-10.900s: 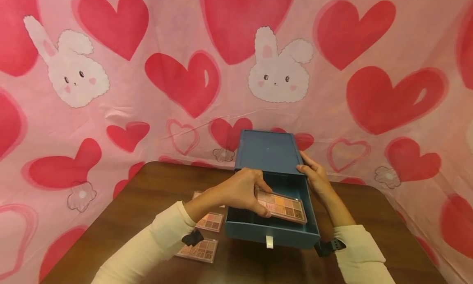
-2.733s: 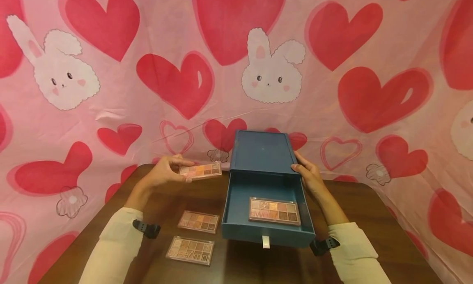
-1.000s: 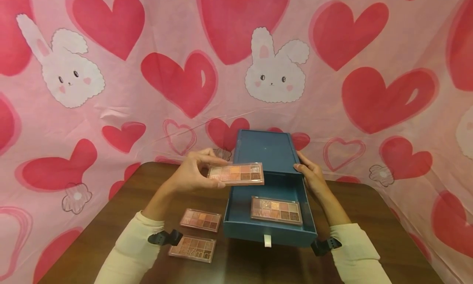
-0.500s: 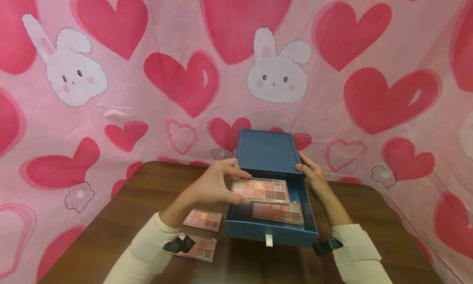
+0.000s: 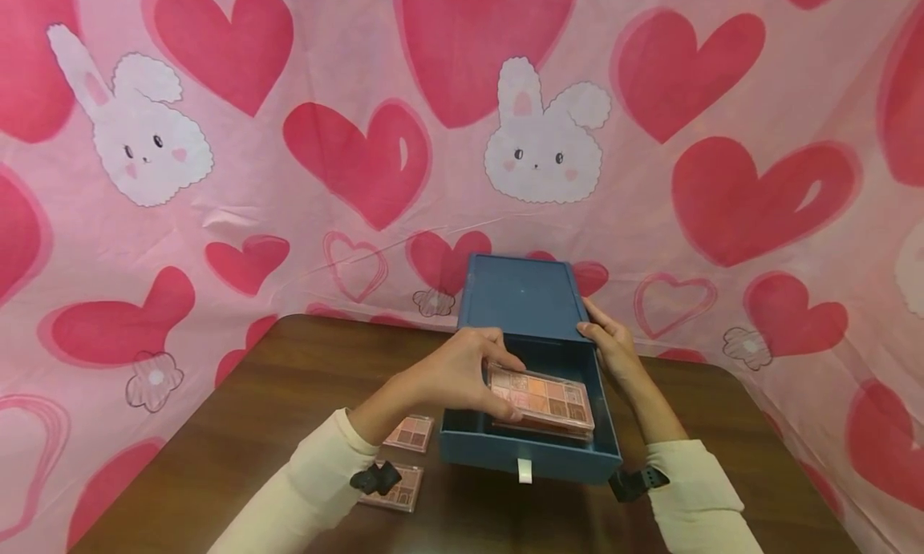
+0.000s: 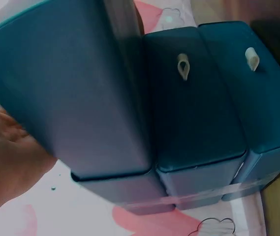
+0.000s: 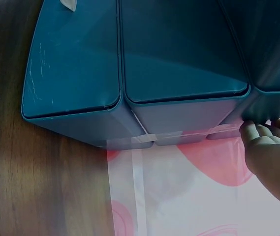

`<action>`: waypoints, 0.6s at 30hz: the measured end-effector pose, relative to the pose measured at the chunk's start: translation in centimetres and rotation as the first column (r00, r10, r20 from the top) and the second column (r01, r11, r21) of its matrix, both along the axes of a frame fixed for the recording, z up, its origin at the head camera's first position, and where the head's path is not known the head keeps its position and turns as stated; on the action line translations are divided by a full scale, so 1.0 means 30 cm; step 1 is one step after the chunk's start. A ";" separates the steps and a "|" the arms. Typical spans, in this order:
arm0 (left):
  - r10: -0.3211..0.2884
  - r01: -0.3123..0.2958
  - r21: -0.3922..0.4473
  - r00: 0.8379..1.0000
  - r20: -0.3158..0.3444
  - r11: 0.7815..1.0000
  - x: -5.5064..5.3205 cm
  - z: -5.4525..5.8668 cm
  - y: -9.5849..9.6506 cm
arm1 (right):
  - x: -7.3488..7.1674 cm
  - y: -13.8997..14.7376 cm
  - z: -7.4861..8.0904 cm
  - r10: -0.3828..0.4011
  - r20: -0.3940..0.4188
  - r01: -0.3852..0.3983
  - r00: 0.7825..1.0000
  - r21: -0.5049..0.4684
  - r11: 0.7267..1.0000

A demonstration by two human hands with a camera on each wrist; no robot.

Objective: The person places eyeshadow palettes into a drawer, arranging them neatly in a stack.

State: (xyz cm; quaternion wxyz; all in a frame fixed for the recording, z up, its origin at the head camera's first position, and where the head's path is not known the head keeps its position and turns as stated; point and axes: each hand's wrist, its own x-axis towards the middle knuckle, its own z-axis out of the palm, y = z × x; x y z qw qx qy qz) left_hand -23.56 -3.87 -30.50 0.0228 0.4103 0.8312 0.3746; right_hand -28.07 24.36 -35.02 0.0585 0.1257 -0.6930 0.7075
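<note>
My left hand (image 5: pixel 462 378) pinches an eyeshadow palette (image 5: pixel 545 398) by its left end, thumb in front and fingers behind. The palette is inside the pulled-out top drawer (image 5: pixel 530 458), over a second palette (image 5: pixel 577 435) that is mostly covered; whether they touch I cannot tell. My right hand (image 5: pixel 613 345) holds the right side of the blue drawer unit (image 5: pixel 523 293), thumb over its top edge. In the left wrist view, part of the left hand (image 6: pixel 12 157) shows beside the drawer. The right wrist view has the right hand's (image 7: pixel 272 157) fingertips against the unit's side.
Two more palettes (image 5: pixel 411 432) lie on the brown wooden table (image 5: pixel 289 394) left of the drawer, partly hidden by the left arm. A white pull tab (image 5: pixel 524 471) hangs from the drawer front. Two lower drawers (image 6: pixel 194 98) are closed. A heart-patterned cloth (image 5: pixel 346 73) hangs behind.
My left hand has carried the palette from above the table at left, rightward and down into the drawer, over the one lying there. The right hand keeps its hold on the unit.
</note>
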 end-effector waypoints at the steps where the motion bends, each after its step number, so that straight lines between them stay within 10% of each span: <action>1: -0.004 0.004 -0.007 1.000 -0.002 1.000 -0.001 -0.003 0.006 | 0.001 0.000 -0.001 0.002 0.003 -0.002 1.000 0.003 1.000; 18: -0.015 -0.008 -0.196 0.993 -0.117 0.980 -0.008 -0.008 0.067 | 0.010 0.002 0.004 0.007 0.021 -0.007 1.000 0.007 1.000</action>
